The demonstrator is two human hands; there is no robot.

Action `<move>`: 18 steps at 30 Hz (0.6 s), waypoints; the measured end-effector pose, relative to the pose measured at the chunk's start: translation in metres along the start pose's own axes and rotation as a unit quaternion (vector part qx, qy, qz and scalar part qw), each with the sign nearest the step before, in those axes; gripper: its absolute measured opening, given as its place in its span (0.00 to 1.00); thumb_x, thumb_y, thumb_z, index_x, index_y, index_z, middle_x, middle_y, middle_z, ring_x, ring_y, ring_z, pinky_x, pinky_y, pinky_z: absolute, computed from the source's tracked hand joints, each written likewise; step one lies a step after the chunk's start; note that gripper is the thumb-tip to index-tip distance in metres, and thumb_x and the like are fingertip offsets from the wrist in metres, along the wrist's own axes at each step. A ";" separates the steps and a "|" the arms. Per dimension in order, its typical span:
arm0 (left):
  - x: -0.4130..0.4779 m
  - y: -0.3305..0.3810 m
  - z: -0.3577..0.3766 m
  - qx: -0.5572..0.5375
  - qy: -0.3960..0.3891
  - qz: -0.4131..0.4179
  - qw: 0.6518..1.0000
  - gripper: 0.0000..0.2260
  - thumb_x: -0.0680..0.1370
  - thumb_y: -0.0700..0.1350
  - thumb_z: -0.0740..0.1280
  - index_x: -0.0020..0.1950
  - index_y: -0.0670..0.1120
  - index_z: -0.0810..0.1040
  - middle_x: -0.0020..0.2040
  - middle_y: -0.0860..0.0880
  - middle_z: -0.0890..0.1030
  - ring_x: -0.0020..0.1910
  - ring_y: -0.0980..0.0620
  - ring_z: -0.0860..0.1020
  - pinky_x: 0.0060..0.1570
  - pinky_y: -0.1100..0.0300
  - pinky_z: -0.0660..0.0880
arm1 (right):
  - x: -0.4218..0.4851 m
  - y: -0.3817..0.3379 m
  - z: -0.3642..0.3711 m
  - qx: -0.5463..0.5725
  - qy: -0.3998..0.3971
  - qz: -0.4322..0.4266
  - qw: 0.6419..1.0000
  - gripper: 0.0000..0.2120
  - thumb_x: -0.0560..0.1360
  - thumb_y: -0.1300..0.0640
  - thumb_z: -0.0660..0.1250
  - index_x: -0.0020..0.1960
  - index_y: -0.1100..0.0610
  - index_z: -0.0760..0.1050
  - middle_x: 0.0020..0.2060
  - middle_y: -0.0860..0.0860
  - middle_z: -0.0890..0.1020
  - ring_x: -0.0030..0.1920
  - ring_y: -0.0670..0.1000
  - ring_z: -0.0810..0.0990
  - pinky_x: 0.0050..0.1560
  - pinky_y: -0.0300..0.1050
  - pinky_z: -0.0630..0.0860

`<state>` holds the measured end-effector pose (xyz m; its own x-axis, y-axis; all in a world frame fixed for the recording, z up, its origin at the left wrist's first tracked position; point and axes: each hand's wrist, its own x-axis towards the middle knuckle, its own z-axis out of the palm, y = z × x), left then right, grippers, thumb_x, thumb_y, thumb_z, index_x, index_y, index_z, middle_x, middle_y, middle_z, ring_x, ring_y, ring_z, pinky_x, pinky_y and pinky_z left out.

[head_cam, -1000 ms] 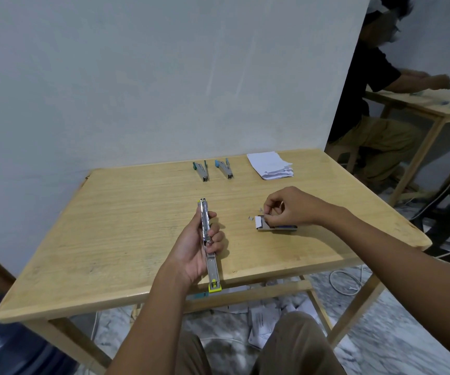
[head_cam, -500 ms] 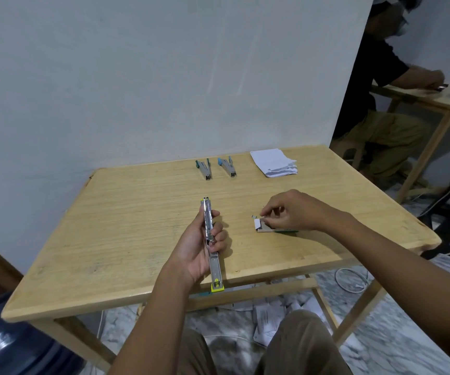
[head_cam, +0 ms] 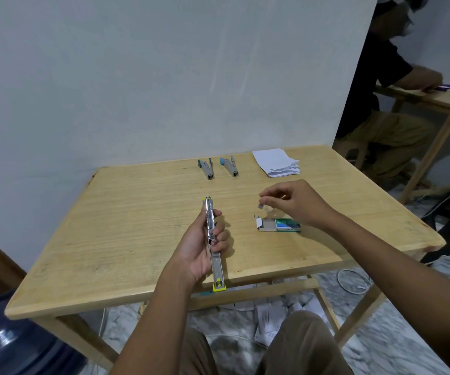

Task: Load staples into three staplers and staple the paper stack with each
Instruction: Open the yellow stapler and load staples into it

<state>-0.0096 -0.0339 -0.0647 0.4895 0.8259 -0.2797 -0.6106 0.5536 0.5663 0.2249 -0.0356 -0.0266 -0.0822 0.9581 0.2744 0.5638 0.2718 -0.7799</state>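
Gripping an opened stapler [head_cam: 217, 266] mid-frame is the left hand [head_cam: 195, 247]; the right hand [head_cam: 299, 203] pinches a staple strip [head_cam: 261, 206] above the staple box [head_cam: 280, 225].

Open yellow-ended stapler [head_cam: 212, 234], staple strip [head_cam: 261, 206] above open staple box [head_cam: 279, 224], two teal staplers [head_cam: 207, 169] and paper stack [head_cam: 276, 162] far back

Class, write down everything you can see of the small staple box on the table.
The staple box is small, flat, seemingly cardboard, with a green and teal sleeve. Its pale inner tray is slid out leftward, a white end flap folded open. It lies flat on the wooden table. The right hand hovers just above, apparently not touching.
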 end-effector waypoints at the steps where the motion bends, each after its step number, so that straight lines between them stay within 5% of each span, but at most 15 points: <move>1: 0.000 0.000 -0.001 -0.001 -0.003 -0.003 1.000 0.15 0.81 0.55 0.62 0.43 0.44 0.75 0.27 0.49 0.65 0.23 0.55 0.62 0.18 0.66 0.60 | 0.001 -0.007 0.005 0.018 0.002 -0.005 1.000 0.05 0.74 0.56 0.73 0.48 0.54 0.85 0.42 0.43 0.86 0.42 0.46 0.83 0.44 0.36 0.79; 8: 0.009 -0.001 -0.013 0.025 -0.027 -0.054 0.998 0.22 0.77 0.62 0.65 0.35 0.45 0.74 0.29 0.50 0.64 0.22 0.55 0.62 0.22 0.65 0.62 | 0.004 -0.043 0.053 0.007 -0.042 -0.070 0.997 0.07 0.73 0.54 0.75 0.50 0.52 0.86 0.41 0.44 0.86 0.43 0.46 0.83 0.44 0.36 0.76; 12: 0.009 0.000 -0.013 0.053 -0.033 -0.068 0.996 0.26 0.77 0.65 0.63 0.31 0.45 0.67 0.26 0.49 0.66 0.20 0.54 0.64 0.23 0.64 0.63 | 0.008 -0.044 0.068 -0.038 -0.041 -0.080 0.995 0.06 0.72 0.49 0.74 0.49 0.46 0.85 0.41 0.40 0.85 0.41 0.44 0.81 0.47 0.49 0.78; 18: 0.010 0.000 -0.013 0.048 -0.022 -0.059 0.997 0.26 0.78 0.64 0.61 0.32 0.44 0.67 0.26 0.48 0.66 0.20 0.54 0.64 0.23 0.65 0.60 | 0.012 -0.045 0.075 -0.088 -0.036 -0.083 0.992 0.05 0.73 0.48 0.72 0.49 0.43 0.84 0.43 0.40 0.85 0.44 0.42 0.80 0.48 0.51 0.77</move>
<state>-0.0123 -0.0242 -0.0780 0.5827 0.7487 -0.3163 -0.4858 0.6328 0.6030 0.1369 -0.0298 -0.0300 -0.2407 0.9074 0.3446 0.6720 0.4120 -0.6154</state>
